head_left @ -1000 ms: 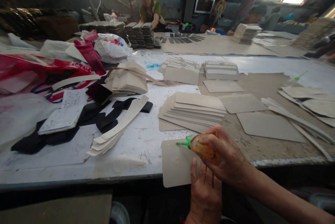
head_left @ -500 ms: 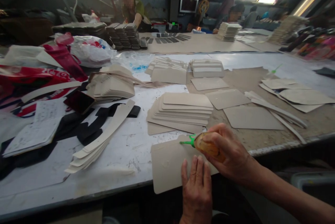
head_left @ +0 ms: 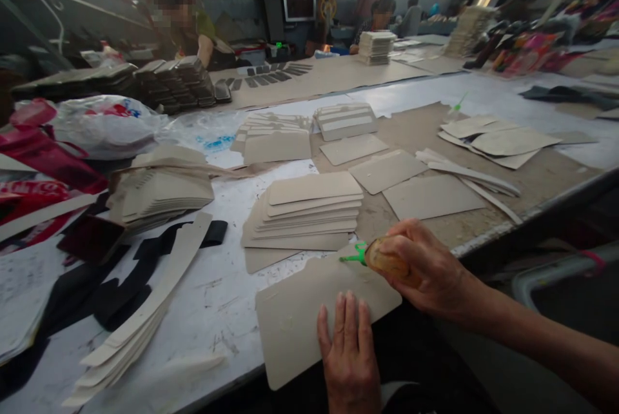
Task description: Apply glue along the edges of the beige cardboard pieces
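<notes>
My left hand point(head_left: 350, 353) lies flat and unclenched on a beige card point(head_left: 290, 320) poking over the table point(head_left: 207, 327) edge, my right hand point(head_left: 425, 266) is clamped round an amber bottle point(head_left: 384, 260) with its green nozzle point(head_left: 358, 255) at the card's far side, and a fanned card stack point(head_left: 309, 211) sits just beyond.
</notes>
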A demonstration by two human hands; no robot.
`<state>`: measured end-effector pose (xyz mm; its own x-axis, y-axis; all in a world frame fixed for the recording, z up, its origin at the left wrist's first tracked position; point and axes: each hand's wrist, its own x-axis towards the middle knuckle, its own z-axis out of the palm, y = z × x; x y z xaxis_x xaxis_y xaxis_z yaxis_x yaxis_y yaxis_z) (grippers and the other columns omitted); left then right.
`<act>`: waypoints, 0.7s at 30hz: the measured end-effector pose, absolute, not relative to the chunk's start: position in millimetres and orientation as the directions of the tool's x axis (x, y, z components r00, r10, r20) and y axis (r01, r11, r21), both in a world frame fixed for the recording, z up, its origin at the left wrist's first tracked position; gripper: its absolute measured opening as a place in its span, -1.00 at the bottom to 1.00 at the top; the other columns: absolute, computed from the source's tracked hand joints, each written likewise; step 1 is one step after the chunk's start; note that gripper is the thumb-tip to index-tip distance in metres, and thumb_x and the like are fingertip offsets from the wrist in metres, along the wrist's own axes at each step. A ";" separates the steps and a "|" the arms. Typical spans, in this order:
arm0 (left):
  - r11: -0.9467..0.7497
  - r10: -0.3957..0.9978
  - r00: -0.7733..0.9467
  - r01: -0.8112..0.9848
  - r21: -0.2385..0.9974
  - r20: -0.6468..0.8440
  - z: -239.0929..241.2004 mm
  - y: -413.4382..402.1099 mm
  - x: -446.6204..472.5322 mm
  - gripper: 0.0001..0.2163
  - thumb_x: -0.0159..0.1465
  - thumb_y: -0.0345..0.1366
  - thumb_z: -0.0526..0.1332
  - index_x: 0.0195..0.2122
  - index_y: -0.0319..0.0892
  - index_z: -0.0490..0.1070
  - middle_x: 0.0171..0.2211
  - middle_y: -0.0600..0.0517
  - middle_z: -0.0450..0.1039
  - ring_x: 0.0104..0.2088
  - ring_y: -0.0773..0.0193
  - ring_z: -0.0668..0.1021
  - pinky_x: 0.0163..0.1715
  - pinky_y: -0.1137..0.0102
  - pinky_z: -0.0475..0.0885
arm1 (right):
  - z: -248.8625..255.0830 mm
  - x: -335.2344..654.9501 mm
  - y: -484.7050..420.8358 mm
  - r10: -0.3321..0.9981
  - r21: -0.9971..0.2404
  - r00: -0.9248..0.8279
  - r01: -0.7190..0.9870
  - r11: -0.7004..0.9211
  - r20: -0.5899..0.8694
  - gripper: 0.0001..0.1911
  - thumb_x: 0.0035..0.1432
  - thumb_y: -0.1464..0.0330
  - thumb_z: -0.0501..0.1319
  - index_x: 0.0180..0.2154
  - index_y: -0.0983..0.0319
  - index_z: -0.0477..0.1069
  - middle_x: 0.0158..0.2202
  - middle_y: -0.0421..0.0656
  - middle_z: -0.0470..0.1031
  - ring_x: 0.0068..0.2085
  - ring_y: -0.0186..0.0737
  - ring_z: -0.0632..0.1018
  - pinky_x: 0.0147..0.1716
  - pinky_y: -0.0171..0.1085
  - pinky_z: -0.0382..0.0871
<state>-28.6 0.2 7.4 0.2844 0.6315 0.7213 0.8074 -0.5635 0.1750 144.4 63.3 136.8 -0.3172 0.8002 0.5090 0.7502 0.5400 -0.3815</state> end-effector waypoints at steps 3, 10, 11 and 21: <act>-0.560 0.628 0.272 0.809 0.181 0.730 5.5 -0.1 -26.6 -0.70 0.32 -0.59 0.00 -0.03 -0.36 0.45 -0.01 -0.23 0.52 0.17 0.13 0.43 0.33 0.04 0.04 | 135.0 155.0 62.3 0.814 -0.381 -0.294 0.769 0.513 0.501 -0.73 0.07 0.54 0.24 -0.17 0.17 0.36 -0.22 -0.09 0.33 -0.20 -0.15 0.44 -0.23 -0.22 0.45; -0.539 0.655 0.225 0.808 0.237 0.722 -5.7 -3.1 -23.8 -0.66 0.31 -0.61 0.01 0.02 -0.29 0.43 0.01 -0.21 0.51 0.18 0.14 0.43 0.30 0.02 0.10 | 132.3 178.6 61.0 0.829 -0.371 -0.242 0.807 0.460 0.504 -0.72 0.05 0.53 0.25 -0.18 0.14 0.36 -0.22 -0.11 0.34 -0.20 -0.13 0.46 -0.22 -0.20 0.43; -0.538 0.655 0.218 0.807 0.244 0.724 -6.8 -3.0 -23.6 -0.65 0.31 -0.61 0.01 0.03 -0.28 0.43 0.01 -0.20 0.51 0.18 0.14 0.43 0.30 0.02 0.11 | 132.3 181.6 60.8 0.829 -0.363 -0.239 0.813 0.456 0.505 -0.71 0.05 0.54 0.25 -0.18 0.14 0.36 -0.21 -0.11 0.34 -0.19 -0.13 0.46 -0.21 -0.20 0.43; -0.543 0.647 0.220 0.805 0.239 0.730 -4.5 -1.7 -24.1 -0.66 0.31 -0.62 0.01 0.02 -0.31 0.43 0.01 -0.22 0.51 0.21 0.14 0.39 0.30 0.02 0.10 | 131.0 174.3 57.3 0.834 -0.377 -0.230 0.810 0.450 0.501 -0.71 0.09 0.52 0.23 -0.14 0.15 0.31 -0.21 -0.10 0.30 -0.20 -0.14 0.44 -0.22 -0.19 0.43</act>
